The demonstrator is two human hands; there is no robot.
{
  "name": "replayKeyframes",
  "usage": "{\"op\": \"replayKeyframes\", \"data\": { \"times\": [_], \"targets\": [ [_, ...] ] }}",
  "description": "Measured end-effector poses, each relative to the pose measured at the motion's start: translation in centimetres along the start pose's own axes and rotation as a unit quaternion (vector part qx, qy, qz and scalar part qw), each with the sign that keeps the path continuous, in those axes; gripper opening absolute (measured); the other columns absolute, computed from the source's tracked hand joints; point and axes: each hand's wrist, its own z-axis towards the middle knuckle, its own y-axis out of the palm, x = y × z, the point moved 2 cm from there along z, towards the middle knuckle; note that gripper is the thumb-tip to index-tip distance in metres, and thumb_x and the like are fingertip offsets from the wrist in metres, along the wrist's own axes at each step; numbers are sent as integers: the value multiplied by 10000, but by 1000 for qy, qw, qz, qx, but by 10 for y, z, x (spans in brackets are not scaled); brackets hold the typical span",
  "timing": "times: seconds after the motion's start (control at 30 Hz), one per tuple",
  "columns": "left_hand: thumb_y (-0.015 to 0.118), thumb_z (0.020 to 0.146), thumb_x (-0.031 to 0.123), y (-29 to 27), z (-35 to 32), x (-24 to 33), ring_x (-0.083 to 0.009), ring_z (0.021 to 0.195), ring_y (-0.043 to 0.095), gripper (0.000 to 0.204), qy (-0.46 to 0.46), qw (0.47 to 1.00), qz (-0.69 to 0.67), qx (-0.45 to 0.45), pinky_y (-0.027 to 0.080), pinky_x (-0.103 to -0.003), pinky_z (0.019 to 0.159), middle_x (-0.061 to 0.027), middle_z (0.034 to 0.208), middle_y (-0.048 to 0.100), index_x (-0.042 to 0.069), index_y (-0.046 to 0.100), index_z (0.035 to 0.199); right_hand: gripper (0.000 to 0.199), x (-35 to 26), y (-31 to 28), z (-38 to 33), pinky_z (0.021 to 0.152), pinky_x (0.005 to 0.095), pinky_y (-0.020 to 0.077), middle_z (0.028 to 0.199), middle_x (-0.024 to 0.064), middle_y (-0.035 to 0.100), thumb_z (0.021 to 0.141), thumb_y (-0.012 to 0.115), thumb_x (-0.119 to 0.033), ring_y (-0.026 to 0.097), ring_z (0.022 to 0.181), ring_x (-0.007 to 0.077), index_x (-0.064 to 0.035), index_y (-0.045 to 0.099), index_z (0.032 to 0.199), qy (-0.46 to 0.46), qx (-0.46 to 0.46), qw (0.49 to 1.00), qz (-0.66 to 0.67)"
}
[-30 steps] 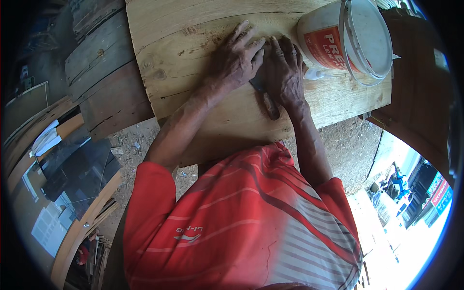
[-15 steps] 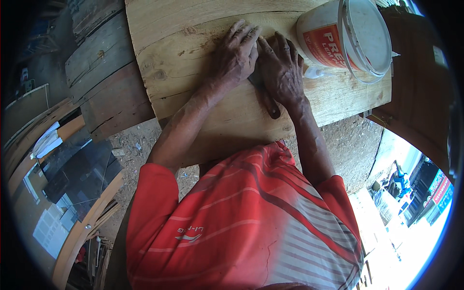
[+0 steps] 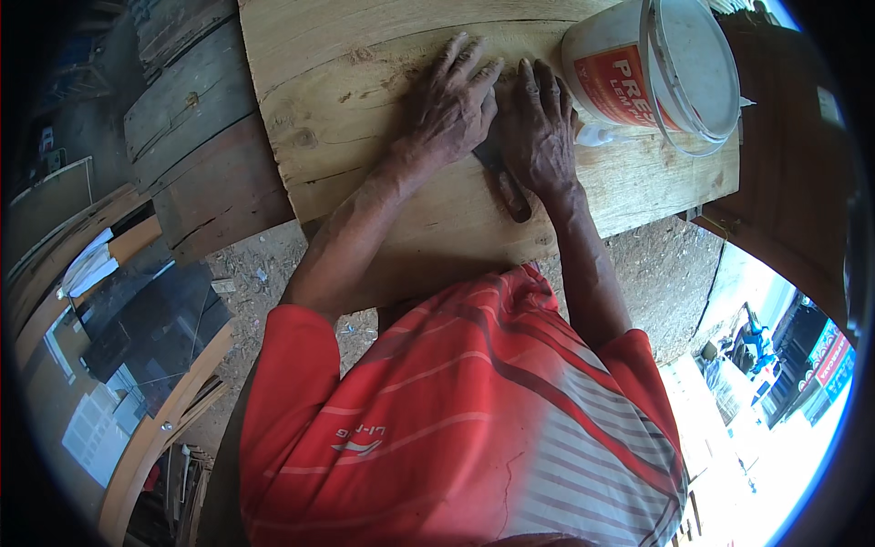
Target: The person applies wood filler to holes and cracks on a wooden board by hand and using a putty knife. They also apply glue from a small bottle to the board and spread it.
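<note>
Wooden tabletop (image 3: pixel 401 228): pale planks, under the bucket and both hands.
White bucket (image 3: pixel 697 64): landmark, red label.
Left hand (image 3: pixel 451 114): left of bucket, farther one; fingers extended, pointing away from the body.
Right hand (image 3: pixel 542 137): between bucket and left hand; fingers straight too.
Grip: undersides hidden from where I stand, can't tell if either hand grasps anything.
Dark tool (image 3: pixel 510 194): left of bucket, toward the person; handle behind the fingers, beside right hand's heel, so right is nearer. Long axis slants from between the hands bodyward, rightward; far end hidden.
Small white piece (image 3: pixel 594 136): by bucket's left base.
</note>
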Motion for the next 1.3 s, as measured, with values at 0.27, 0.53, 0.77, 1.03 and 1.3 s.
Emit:
{"op": "replayKeyframes", "data": {
  "times": [0.27,0.53,0.77,1.03,1.3],
  "targets": [
    [618,960,46,-8,2,-3,-421,1415,557,394,-17,997,-56,48,473,-504,1191,-249,1418,656,-49,699,1335,541,-8,-6,-2,1161,634,379,1611,271,442,1062,599,-334,424,1457,505,-168,553,1575,-18,-25,999,-26],
    [615,961,35,-5,3,-2,-416,1400,572,376,-17,996,-60,58,475,-504,1186,-239,1402,672,-51,714,1313,516,-13,-9,1,1159,644,360,1628,241,434,1053,609,-345,416,1477,477,-284,576,1565,-6,-22,999,-25],
    [618,956,32,-3,2,-4,-411,1399,577,379,-21,996,-65,62,475,-501,1186,-231,1400,676,-47,718,1312,528,-8,-6,0,1168,629,360,1620,239,443,1048,620,-318,422,1472,478,-269,574,1572,-7,-12,1000,12],
    [621,957,35,-8,1,-2,-402,1409,571,375,-22,996,-60,54,481,-484,1185,-228,1407,671,-47,717,1309,592,-7,-9,-8,1174,632,364,1628,256,437,1036,643,-328,425,1463,490,-205,532,1604,-38,-15,999,-15],
    [605,971,32,-6,3,-2,-397,1405,576,374,-25,996,-66,57,485,-488,1181,-227,1408,671,-50,710,1320,571,-8,-7,1,1187,627,350,1641,256,416,1035,643,-330,411,1477,490,-226,546,1589,19,-11,1000,8]
  ]
}}
